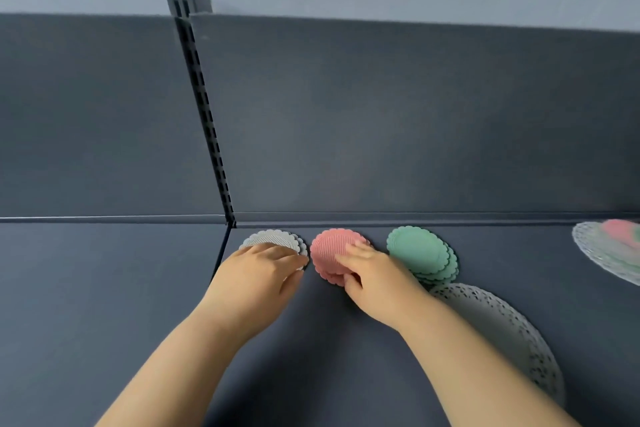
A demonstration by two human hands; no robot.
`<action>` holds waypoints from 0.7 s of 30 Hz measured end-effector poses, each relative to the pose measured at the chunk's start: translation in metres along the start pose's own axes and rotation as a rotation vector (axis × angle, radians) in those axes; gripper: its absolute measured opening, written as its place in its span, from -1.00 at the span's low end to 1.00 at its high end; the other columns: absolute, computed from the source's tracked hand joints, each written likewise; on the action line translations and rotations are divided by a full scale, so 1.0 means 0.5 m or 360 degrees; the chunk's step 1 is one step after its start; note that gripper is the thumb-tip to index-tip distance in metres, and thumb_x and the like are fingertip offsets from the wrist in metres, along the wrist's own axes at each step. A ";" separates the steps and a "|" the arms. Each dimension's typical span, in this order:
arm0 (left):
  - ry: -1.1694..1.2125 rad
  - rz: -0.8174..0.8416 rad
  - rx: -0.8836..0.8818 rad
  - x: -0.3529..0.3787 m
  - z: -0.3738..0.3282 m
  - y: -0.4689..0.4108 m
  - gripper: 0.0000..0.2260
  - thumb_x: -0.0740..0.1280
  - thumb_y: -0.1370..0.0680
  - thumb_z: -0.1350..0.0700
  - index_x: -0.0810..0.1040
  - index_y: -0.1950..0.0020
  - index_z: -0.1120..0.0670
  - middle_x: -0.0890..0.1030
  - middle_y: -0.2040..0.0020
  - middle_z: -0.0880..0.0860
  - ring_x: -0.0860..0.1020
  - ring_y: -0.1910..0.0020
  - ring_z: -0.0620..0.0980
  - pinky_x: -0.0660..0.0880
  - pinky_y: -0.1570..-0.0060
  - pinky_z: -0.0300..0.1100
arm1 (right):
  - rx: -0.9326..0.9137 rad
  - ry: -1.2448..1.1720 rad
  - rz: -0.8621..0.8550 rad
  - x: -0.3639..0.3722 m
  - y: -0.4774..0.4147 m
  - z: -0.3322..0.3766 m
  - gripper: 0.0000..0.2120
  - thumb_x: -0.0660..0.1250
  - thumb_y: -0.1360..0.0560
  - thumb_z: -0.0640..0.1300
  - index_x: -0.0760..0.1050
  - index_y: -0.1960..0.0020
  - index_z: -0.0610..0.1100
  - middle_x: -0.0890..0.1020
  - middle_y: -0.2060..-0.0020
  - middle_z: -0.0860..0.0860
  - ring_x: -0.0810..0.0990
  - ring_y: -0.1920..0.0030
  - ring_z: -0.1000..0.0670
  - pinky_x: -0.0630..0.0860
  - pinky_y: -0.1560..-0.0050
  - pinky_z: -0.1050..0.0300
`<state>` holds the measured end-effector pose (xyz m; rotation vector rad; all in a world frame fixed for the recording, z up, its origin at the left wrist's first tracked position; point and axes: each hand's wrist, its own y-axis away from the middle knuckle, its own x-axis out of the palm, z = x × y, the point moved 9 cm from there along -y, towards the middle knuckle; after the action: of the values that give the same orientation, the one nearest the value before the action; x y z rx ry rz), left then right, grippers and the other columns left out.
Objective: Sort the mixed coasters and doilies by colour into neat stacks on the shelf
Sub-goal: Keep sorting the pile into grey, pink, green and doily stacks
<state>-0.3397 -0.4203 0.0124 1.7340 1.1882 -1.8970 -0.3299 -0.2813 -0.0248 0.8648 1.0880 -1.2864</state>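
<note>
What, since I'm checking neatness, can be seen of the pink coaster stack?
The pink stack holds round, scalloped, ribbed coasters, rubbery-looking, flat but slightly offset on the shelf, between the grey stack and the green stack, touching neither. The right hand pinches it, fingers on top, thumb at its near edge.

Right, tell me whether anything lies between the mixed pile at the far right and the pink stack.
Yes: the green stack sits on the shelf directly between the mixed pile and the pink stack, in the same back row. The right grip holds the pink stack, the left grip the grey stack.
</note>
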 end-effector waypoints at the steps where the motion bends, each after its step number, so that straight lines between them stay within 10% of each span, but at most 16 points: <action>1: 0.0011 0.0004 0.0016 0.003 0.001 -0.001 -0.67 0.11 -0.48 -0.02 0.67 0.03 -0.07 0.67 0.11 -0.14 0.64 0.15 -0.03 0.57 0.18 -0.16 | -0.0005 0.0010 0.0015 0.002 0.003 0.004 -0.64 0.15 -0.54 -0.09 0.39 -0.32 -0.08 0.38 -0.34 -0.01 0.18 -0.42 0.03 0.26 -0.31 0.13; 7: 0.0090 0.0059 0.0092 0.025 -0.008 -0.007 -0.68 0.11 -0.49 -0.02 0.66 0.03 -0.07 0.67 0.11 -0.14 0.64 0.16 -0.04 0.58 0.17 -0.15 | -0.0002 0.0049 0.0090 0.009 0.010 0.006 -0.53 0.13 -0.55 0.10 0.22 -0.43 0.01 0.14 -0.48 0.04 -0.02 -0.48 0.08 -0.04 -0.40 0.25; 21: 0.0071 -0.0018 0.0149 0.019 -0.206 -0.033 -0.69 0.13 -0.48 -0.04 0.66 0.04 -0.06 0.66 0.12 -0.13 0.63 0.15 -0.03 0.57 0.19 -0.15 | 0.0147 -0.0090 -0.0144 -0.114 0.182 -0.118 -0.56 0.09 -0.55 0.16 0.22 -0.41 0.15 0.19 -0.44 0.20 0.06 -0.44 0.22 0.06 -0.38 0.27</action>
<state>-0.2839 -0.3315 0.0177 1.8300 1.1441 -1.9595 -0.2454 -0.1974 0.0052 0.8508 1.0391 -1.4374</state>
